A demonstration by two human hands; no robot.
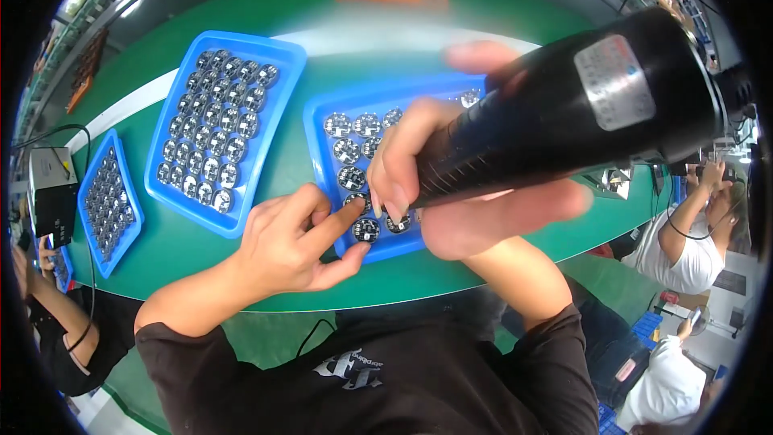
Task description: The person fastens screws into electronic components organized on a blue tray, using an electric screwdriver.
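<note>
I have the left forearm [201,290] angled up and inward to the left hand [278,246], its index finger [328,229] extended, thumb [342,268] apart below it, other fingers curled. My right forearm [523,278] leans inward too; the right hand [459,227] sits higher, wrapped in a grip, partly blurred.

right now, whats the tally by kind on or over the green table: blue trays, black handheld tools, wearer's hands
Blue trays: 3, leaving out a far-left blue piece too small to tell
Black tool: 1
Wearer's hands: 2, left hand and right hand
Total: 6
</note>
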